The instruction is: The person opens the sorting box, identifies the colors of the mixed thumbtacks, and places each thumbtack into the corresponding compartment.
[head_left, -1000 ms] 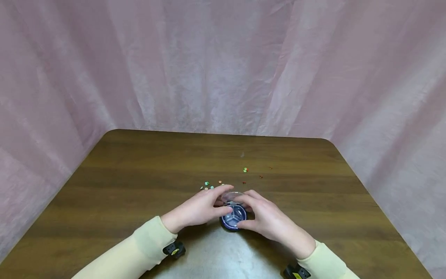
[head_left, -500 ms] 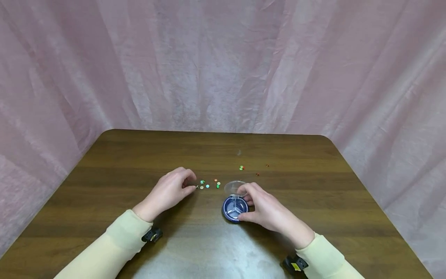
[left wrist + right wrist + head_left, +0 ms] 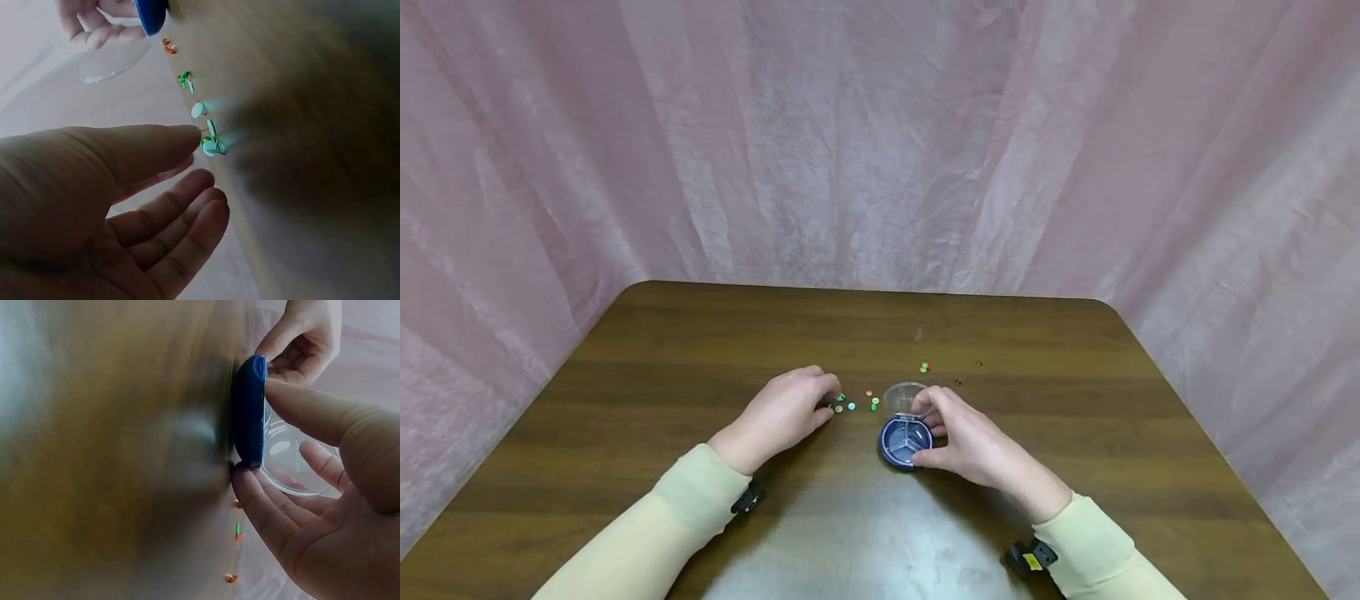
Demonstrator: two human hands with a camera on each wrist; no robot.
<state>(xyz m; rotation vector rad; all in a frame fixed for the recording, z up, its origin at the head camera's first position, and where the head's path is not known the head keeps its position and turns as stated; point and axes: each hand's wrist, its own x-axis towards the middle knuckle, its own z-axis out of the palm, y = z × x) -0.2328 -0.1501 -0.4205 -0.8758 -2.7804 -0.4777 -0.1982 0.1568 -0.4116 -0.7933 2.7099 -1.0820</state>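
Note:
My right hand [image 3: 973, 442] holds a round blue pill box [image 3: 250, 412], thumb at its front rim and fingertips against its side. Its clear hinged lid [image 3: 901, 398] stands raised at the back. Inside, dividers split the box into three compartments. To the left, my left hand [image 3: 784, 414] is low over the table, fingers bent loosely beside small coloured thumbtacks [image 3: 852, 407]. In the left wrist view, the thumb tip reaches right to a pale green thumbtack [image 3: 211, 128], with the index finger mostly hidden behind the thumb.
The brown wooden table [image 3: 737, 333] has rounded far corners, with a pink curtain [image 3: 850, 150] behind it. Green and red tacks [image 3: 925, 367] lie beyond the pill box, and small red pieces [image 3: 980, 363] lie farther right.
My left hand has left the pill box and moved left to the thumbtacks, then shifted slightly there. My right hand keeps its hold on the box, which sits slightly farther away.

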